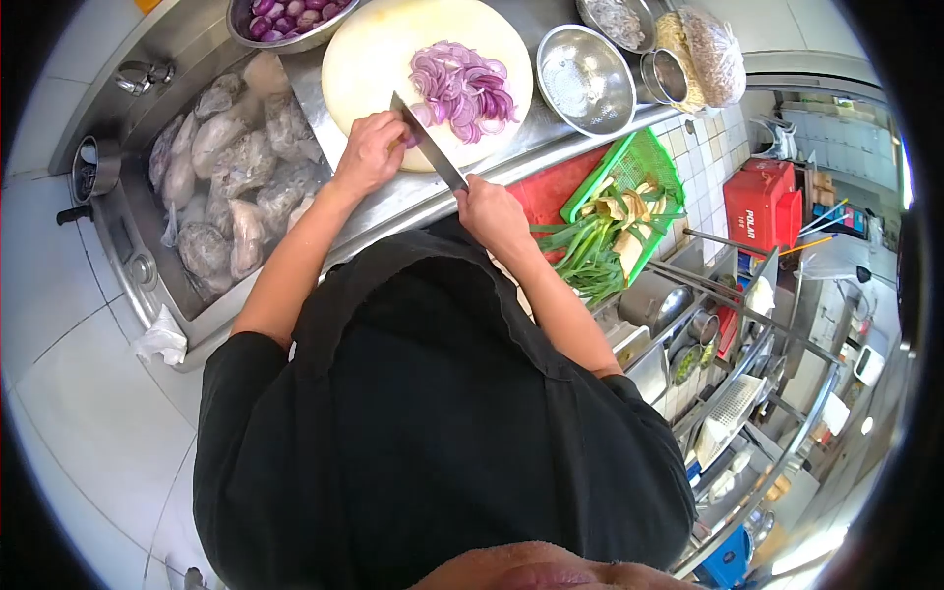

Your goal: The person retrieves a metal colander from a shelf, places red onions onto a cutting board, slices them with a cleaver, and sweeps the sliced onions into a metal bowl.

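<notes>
My right hand point(492, 211) is wrapped round the handle of a kitchen knife point(435, 149). The blade points up and left over the near edge of a round, pale cutting board point(366, 59). Just left of the blade, the curled fingers of my left hand point(372, 152) press a small piece of red onion point(409, 139) against the board, mostly hidden by the fingers. A heap of sliced red onion point(464, 90) lies on the board beyond the knife. Behind the board, a metal bowl point(293, 45) holds peeled red onions.
Bagged, frozen-looking poultry point(236, 162) fills the sink at left. An empty-looking metal bowl point(588, 79) stands right of the board, near bagged goods point(713, 59). A green basket point(657, 157) with leafy green stalks sits below the counter. Metal racks point(757, 334) and a red cooler point(759, 206) are farther right.
</notes>
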Action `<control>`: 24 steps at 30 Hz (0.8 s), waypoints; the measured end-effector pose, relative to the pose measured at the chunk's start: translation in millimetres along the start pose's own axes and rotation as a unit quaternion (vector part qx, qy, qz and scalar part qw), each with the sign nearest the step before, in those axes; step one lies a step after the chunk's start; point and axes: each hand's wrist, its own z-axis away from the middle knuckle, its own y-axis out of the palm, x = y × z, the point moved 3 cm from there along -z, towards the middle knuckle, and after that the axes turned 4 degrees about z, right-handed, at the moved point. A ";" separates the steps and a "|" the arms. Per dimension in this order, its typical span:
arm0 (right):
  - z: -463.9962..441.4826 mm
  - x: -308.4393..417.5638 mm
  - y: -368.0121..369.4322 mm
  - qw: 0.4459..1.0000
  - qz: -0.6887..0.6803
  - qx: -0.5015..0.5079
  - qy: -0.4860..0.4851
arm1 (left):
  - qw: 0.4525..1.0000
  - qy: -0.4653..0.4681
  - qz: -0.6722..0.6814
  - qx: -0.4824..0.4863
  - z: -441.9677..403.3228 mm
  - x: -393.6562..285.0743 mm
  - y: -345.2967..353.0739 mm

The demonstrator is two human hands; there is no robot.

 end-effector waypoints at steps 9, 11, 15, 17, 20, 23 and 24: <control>-16.7 -13.3 10.5 0.999 -0.018 0.042 0.018 | 1.000 -0.023 -0.010 0.005 -2.6 -2.4 -1.9; -24.4 -20.0 3.0 0.994 -0.052 0.082 0.051 | 0.998 -0.036 -0.026 0.032 -3.8 -4.2 -3.7; -34.3 -33.3 -6.6 0.993 -0.046 0.070 0.079 | 0.988 -0.065 -0.110 0.085 -15.0 -0.6 0.0; -35.0 -35.5 -6.5 0.994 -0.050 0.065 0.076 | 0.970 -0.156 -0.138 0.126 -21.2 3.2 7.9; -30.4 -28.0 -8.2 0.993 -0.061 0.063 0.074 | 0.945 -0.291 -0.087 0.123 -31.0 -5.2 13.5; -19.5 -19.5 -9.3 0.993 -0.071 0.062 0.076 | 0.951 -0.296 -0.018 0.087 -27.4 -10.4 3.9; -16.6 -18.3 -8.3 0.992 -0.074 0.060 0.077 | 0.958 -0.275 0.000 0.075 -24.0 -9.3 -0.5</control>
